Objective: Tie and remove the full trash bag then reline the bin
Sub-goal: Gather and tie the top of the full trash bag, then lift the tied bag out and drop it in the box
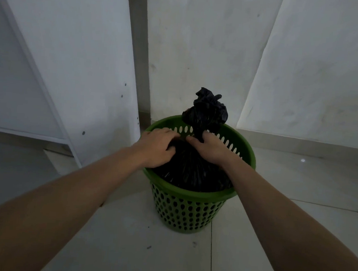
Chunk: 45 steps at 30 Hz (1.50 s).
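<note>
White tile floor (124,237), white cabinet (73,54) on the left, wall (201,52) corner behind. Green perforated bin (181,211) stands on the floor near that corner. Black trash bag (192,172) sits inside the bin, bunched top poking above the far rim. Right hand (210,148) is clamped round the bag's neck. Left hand (157,147) is just beside it, fingers curled into the plastic.
</note>
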Each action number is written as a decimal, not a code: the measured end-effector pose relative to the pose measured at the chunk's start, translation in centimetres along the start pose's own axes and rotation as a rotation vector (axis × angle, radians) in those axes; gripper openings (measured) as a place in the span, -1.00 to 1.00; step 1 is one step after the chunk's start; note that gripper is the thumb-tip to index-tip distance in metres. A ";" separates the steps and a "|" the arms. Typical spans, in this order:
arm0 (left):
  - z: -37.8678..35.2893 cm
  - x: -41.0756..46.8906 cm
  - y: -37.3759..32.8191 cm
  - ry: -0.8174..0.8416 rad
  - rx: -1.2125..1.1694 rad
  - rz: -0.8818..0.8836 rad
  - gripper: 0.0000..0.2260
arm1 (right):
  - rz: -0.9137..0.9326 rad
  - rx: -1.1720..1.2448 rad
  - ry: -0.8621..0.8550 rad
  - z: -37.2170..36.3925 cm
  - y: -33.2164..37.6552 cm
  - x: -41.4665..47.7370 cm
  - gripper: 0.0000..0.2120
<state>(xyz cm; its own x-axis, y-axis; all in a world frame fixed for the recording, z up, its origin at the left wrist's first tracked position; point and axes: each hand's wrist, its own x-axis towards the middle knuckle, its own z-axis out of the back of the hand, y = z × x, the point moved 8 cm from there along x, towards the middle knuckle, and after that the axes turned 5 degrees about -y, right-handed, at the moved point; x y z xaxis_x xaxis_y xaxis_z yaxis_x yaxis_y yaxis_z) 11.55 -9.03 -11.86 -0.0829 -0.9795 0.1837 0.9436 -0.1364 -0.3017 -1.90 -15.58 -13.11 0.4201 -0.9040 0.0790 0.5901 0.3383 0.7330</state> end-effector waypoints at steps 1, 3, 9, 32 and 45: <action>0.0 -0.6 0.5 -0.038 0.023 0.036 -0.61 | 0.039 -0.022 -0.069 0.0 0.7 0.1 -0.66; -0.6 -1.7 0.9 -0.083 0.054 0.094 -0.66 | 0.147 -0.018 -0.167 -0.4 2.2 0.0 -0.69; 0.3 -3.3 2.7 -0.628 -0.238 0.384 -0.57 | 0.063 0.185 -0.203 -1.0 2.2 0.1 -0.67; -2.6 -3.9 7.2 -0.466 -0.749 0.902 -0.61 | 0.030 0.638 -0.834 9.1 8.4 1.5 -0.66; 10.9 -0.8 -5.7 -0.441 -0.366 -0.100 -0.07 | 0.188 0.779 -0.547 13.0 15.7 0.0 -0.70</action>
<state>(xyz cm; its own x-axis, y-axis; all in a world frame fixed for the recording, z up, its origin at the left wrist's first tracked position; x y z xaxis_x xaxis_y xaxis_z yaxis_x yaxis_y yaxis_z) 9.75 -5.84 -0.06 0.0495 -0.8155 0.5766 0.7595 -0.3442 -0.5520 -1.63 -13.65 7.19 -0.0344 -0.9160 0.3997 -0.1587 0.3999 0.9027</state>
